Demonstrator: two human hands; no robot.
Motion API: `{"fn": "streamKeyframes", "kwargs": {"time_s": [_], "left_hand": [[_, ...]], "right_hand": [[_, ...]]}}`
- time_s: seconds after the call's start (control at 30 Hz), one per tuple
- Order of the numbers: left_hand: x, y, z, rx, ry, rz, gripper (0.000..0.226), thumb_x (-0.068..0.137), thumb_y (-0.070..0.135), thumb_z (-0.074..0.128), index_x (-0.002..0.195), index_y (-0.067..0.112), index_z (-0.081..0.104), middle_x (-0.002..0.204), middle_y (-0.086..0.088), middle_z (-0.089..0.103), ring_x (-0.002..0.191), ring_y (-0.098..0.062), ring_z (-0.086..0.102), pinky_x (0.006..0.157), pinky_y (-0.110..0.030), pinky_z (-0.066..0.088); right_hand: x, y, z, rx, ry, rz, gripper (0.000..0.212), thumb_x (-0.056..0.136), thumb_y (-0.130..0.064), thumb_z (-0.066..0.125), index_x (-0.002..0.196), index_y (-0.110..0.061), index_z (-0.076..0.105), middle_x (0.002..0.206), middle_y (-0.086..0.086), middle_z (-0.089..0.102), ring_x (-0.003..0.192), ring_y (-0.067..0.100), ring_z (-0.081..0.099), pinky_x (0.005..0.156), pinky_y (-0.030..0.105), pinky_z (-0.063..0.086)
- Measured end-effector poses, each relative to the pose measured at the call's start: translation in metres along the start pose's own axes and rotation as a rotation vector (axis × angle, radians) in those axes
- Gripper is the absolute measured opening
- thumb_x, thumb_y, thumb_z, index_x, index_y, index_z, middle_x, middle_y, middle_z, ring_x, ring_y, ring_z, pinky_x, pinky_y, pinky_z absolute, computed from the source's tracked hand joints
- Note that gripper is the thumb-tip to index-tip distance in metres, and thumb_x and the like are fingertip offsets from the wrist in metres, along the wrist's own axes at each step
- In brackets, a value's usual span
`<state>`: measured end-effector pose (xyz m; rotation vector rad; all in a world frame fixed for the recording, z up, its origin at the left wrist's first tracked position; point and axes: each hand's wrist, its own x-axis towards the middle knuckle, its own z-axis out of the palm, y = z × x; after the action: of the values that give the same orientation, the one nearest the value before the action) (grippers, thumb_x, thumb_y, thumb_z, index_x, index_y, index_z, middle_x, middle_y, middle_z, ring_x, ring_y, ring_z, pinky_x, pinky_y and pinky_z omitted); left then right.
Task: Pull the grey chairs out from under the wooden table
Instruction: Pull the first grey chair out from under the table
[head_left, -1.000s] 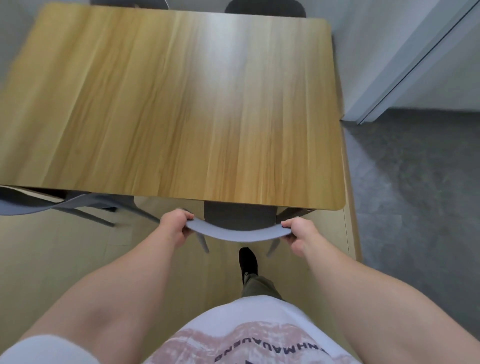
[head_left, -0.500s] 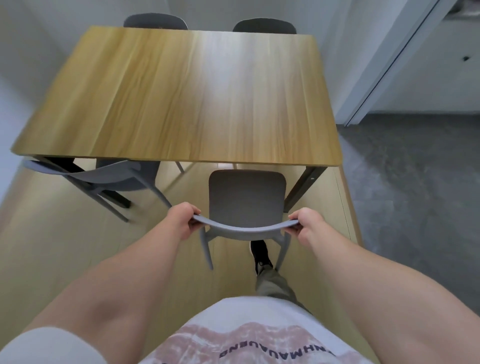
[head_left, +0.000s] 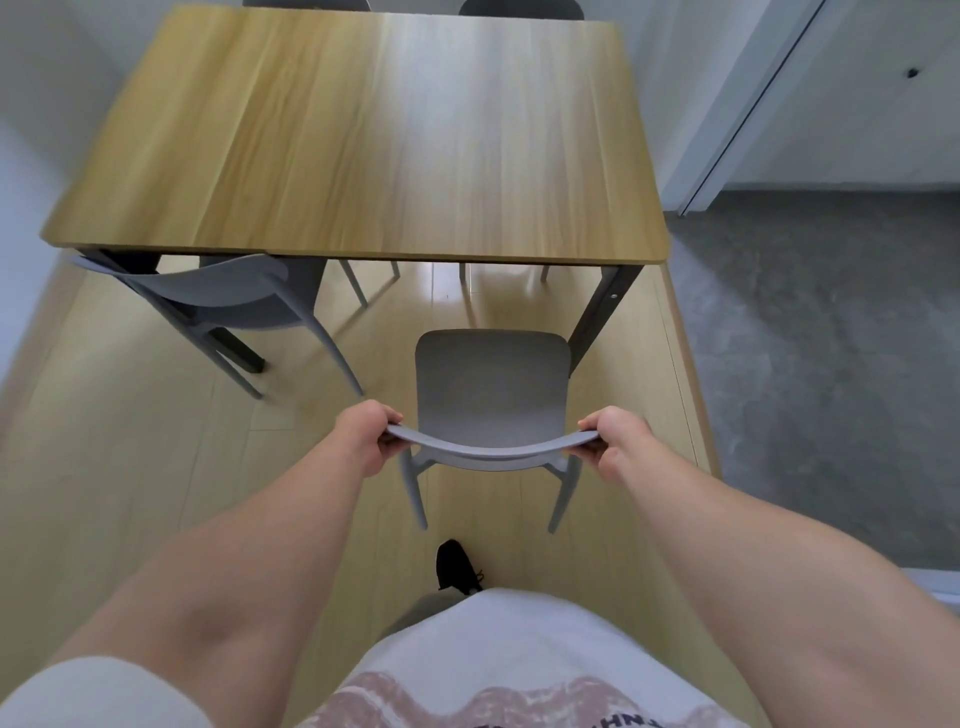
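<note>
— While the ledger is open: item one, the grey chair (head_left: 492, 400)?

— Lower centre, seat wholly clear of the table (head_left: 358, 135), whose near edge lies at its 12 o'clock. The black table leg (head_left: 597, 317) stands at its 1 o'clock, just beside the seat's far corner. Backrest rail nearest the wearer; two rear legs visible on the pale wood floor (head_left: 130, 467).

— The hands?

— Left hand (head_left: 361, 439) closed around the rail's left end, at the seat's 9 o'clock. Right hand (head_left: 618, 441) closed around the right end, at 3 o'clock. Both arms bare and stretched forward.

— Item two?

— Second grey chair (head_left: 228, 296), at 10 o'clock from the first. Its backrest shows below the table's near-left edge; how far its seat sits under the top is not clear, as that part is blurred.

— Further chairs?

— Two dark backrests at the far edge, 12 o'clock: one left (head_left: 306, 3), one right (head_left: 519, 7), both cut by the frame. Pale legs show beneath the table, probably theirs.

— Sundries?

— Black shoe (head_left: 457, 566) at the held chair's 6 o'clock, on the floor. White shirt with pink print (head_left: 519, 675) at the bottom edge. Grey carpet (head_left: 831, 364) at 3 o'clock, beyond the floor's border. White door frame (head_left: 748, 104) at 1 o'clock.
</note>
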<state>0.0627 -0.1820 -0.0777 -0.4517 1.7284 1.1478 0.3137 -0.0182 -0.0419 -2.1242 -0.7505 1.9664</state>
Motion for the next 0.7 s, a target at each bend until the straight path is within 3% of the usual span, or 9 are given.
{"fn": "streamKeyframes", "kwargs": {"time_s": [0.2,0.7], "left_hand": [[-0.016,-0.054,-0.006,0.005,0.023,-0.010,0.015,0.093,-0.004,0.047,0.080,0.001,0.050,0.081,-0.012,0.052,0.070,-0.025,0.056,0.056,-0.034,0.052],[-0.036,-0.159,-0.028,-0.018,0.047,-0.060,0.014,0.093,-0.006,0.048,0.081,0.001,0.052,0.083,-0.013,0.053,0.071,-0.027,0.057,0.062,-0.036,0.054]], "right_hand": [[0.009,0.043,-0.030,0.024,-0.029,0.016,0.011,0.091,0.009,0.050,0.083,0.003,0.056,0.087,0.019,0.061,0.072,0.031,0.064,0.035,0.033,0.054],[0.010,0.138,-0.085,0.007,-0.028,0.079,0.009,0.091,0.008,0.052,0.086,0.003,0.057,0.090,0.018,0.061,0.076,0.030,0.065,0.047,0.037,0.057]]}}
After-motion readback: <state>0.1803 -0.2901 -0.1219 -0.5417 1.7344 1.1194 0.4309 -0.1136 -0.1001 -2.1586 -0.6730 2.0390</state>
